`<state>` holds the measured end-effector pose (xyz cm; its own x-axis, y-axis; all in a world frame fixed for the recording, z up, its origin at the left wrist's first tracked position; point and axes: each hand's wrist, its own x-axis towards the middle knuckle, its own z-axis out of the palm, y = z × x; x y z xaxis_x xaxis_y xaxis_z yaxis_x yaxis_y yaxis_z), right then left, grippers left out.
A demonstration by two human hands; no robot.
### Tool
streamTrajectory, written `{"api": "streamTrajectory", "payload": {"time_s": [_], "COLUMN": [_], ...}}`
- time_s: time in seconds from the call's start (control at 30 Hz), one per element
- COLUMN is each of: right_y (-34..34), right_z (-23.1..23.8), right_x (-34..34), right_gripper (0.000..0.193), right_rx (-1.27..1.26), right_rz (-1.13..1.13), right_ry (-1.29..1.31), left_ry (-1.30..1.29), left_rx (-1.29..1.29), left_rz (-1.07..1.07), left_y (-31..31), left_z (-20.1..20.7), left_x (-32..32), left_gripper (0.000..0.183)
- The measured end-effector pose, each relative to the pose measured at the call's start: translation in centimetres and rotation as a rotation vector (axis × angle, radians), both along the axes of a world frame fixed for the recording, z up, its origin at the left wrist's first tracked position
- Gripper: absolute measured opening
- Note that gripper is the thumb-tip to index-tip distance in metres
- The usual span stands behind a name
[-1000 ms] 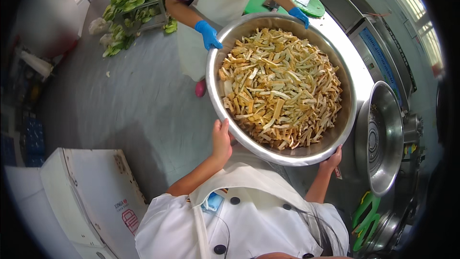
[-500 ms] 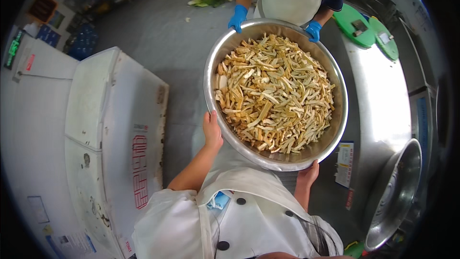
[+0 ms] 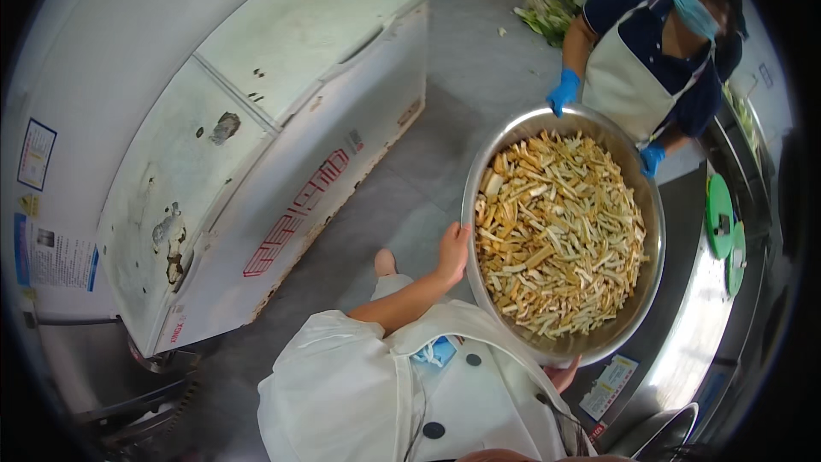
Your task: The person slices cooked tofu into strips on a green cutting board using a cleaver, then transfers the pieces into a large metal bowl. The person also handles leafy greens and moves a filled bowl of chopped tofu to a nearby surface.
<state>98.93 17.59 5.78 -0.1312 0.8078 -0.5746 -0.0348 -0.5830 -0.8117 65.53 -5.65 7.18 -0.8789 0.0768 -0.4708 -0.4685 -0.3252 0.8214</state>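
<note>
A big round stainless steel basin (image 3: 656, 239) is held up in front of me, heaped with yellowish-brown strips of food (image 3: 560, 239). My left hand (image 3: 454, 252) grips its left rim. At the near rim, my right hand (image 3: 563, 374) is closed on the basin, its fingers partly hidden beneath the edge. Across from me a person in a pale apron holds the far rim, with one blue-gloved hand (image 3: 564, 92) at the far left and the other blue-gloved hand (image 3: 652, 159) at the far right.
To my left stands a long white chest freezer (image 3: 316, 26) with worn patches. On the right runs a steel counter (image 3: 684, 355) bearing two green lids (image 3: 720, 214). Another steel bowl (image 3: 663, 435) is at the lower right. Leafy greens (image 3: 552, 10) lie on the floor (image 3: 479, 60) farther off.
My view has turned left, so the basin sits farther right and lower in the picture and more of the freezer shows. Both my hands and the other person's stay on the rim.
</note>
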Motion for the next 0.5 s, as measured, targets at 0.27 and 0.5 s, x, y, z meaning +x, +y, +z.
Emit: {"api": "streamTrajectory", "payload": {"time_s": [0.27,0.5], "right_y": [0.0,2.2], "right_z": [3.6,1.5], "right_x": [-3.1,1.0], "right_gripper": [0.039,0.038], "right_rx": [-0.109,-0.267], "right_rz": [0.134,0.377], "right_ry": [0.095,0.454], "left_ry": [0.121,0.343], "left_rx": [-0.136,-0.22], "left_rz": [0.133,0.259], "left_y": [1.3,1.8], "left_z": [5.1,6.3], "left_x": [2.3,4.1], "left_gripper": [0.029,0.031]}}
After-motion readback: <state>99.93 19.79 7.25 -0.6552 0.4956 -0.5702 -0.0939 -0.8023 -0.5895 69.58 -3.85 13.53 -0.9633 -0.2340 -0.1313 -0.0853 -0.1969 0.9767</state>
